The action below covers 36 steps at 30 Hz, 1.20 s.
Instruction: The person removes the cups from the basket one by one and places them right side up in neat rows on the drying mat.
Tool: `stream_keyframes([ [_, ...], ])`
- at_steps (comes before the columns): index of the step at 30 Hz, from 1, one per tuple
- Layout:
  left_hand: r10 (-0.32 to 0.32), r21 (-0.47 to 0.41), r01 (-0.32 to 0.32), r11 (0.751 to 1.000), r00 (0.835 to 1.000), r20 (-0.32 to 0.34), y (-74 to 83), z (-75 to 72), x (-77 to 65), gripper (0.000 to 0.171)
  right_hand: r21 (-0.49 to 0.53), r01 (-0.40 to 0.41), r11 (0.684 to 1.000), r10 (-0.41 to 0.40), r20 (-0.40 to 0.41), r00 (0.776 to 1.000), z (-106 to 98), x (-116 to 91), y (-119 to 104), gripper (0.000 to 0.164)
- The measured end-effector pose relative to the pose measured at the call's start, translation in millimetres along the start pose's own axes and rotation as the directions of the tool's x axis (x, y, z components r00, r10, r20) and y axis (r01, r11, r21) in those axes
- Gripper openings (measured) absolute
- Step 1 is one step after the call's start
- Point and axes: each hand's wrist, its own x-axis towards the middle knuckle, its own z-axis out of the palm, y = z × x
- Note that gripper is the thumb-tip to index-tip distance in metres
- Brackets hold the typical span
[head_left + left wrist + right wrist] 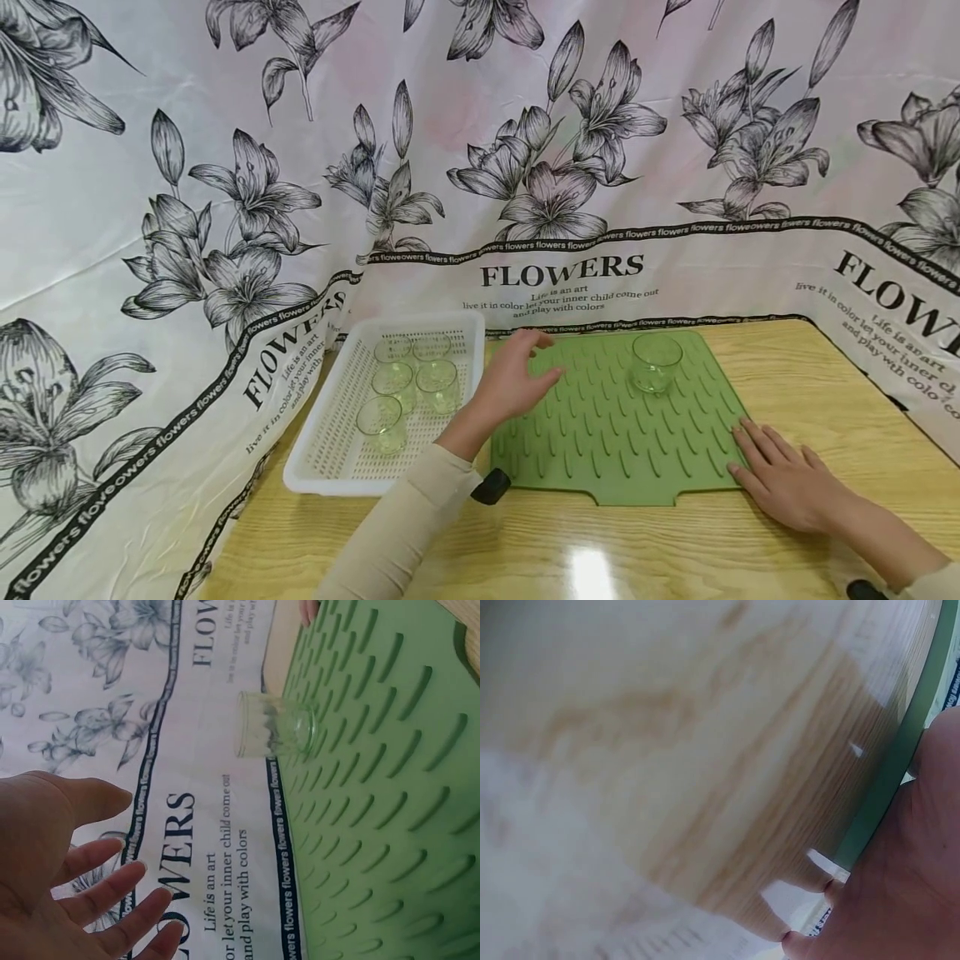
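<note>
My left hand (516,379) is raised over the left part of the green ridged mat (585,450), its fingers spread and loosely bent with nothing between them. In the left wrist view the same hand (82,870) shows an empty palm. A clear glass (656,367) stands upright on the mat toward the back right; it also shows as a glass (276,726) in the left wrist view. My right hand (795,479) lies flat with straight fingers at the mat's right edge, fingertips right at the rim. Close up, the right hand (900,877) is beside the green edge.
Left of the mat stands a white perforated basket (315,467) with several clear glasses (382,429) inside. Both rest on a wooden table (525,542). A flower-printed cloth (420,167) hangs behind and along the sides.
</note>
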Motion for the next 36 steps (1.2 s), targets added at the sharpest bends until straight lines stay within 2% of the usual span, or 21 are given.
stream_keyframes([
  [5, -0.017, 0.017, 0.017, 1.000, 1.000, -0.003, -7.1, -6.1, -7.8, 0.043, 0.006, -0.003, 1.000, 0.003, 0.004, 1.000, -1, -1, 0, 0.071],
  [19, 0.028, 0.012, -0.027, 1.000, 0.998, -0.063, -33.6, -23.3, -32.8, 0.039, 0.008, -0.002, 1.000, 0.002, 0.017, 1.000, -3, 0, 0, 0.071],
  [29, -0.017, -0.012, 0.015, 1.000, 0.994, -0.108, -47.8, -33.8, -51.3, 0.043, 0.011, 0.000, 1.000, 0.000, 0.020, 1.000, -5, 2, 0, 0.071],
  [36, -0.048, -0.012, 0.047, 0.999, 0.985, -0.167, -60.5, -41.4, -63.8, 0.046, 0.028, -0.006, 1.000, 0.005, 0.024, 1.000, -2, 2, 1, 0.072],
])
